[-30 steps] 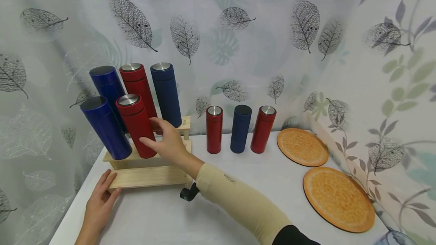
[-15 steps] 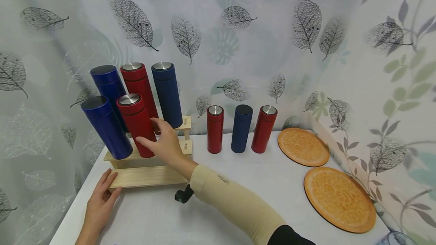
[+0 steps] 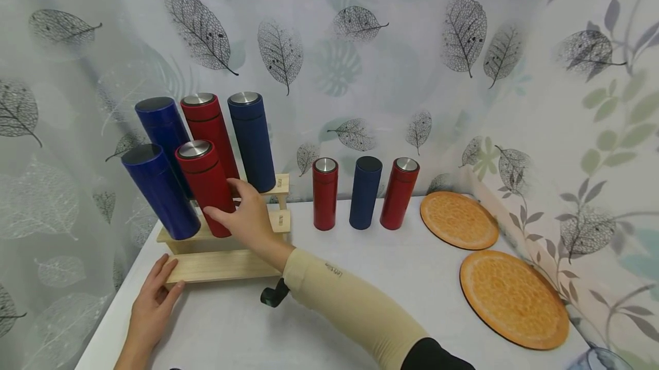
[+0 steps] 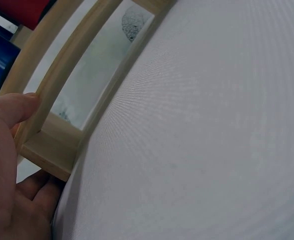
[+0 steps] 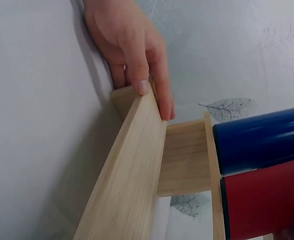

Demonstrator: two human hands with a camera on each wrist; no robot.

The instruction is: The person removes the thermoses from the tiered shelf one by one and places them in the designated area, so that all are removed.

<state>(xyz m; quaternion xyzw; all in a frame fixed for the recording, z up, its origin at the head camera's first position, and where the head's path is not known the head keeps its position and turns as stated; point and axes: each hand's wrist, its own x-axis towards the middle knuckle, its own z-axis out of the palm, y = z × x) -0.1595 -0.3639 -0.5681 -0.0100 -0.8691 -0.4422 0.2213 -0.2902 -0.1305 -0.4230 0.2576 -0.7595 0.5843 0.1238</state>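
Note:
A stepped wooden rack (image 3: 221, 266) stands on the table with several thermos flasks on its upper tiers. My left hand (image 3: 151, 307) grips the left end of its lowest step, thumb at the front edge; the right wrist view shows this hand (image 5: 132, 50) from across the step. My right hand (image 3: 249, 215) holds the lower part of a red thermos (image 3: 206, 187) with a steel lid, which stands on the middle tier beside a blue thermos (image 3: 162, 195). Behind them, on the top tier, are another blue flask (image 3: 162, 121), a red one (image 3: 206, 121) and a dark blue one (image 3: 252, 141).
Right of the rack, three shorter flasks stand on the white table (image 3: 319, 278): a red one (image 3: 324, 198), a dark blue one (image 3: 365, 195) and another red one (image 3: 399, 195). Two round orange-brown mats (image 3: 515, 301) lie farther right. A leaf-patterned curtain (image 3: 329, 72) hangs behind.
My right hand has shifted slightly left, its thumb reaching farther across the front of the red thermos. The left hand and the flasks stay in place.

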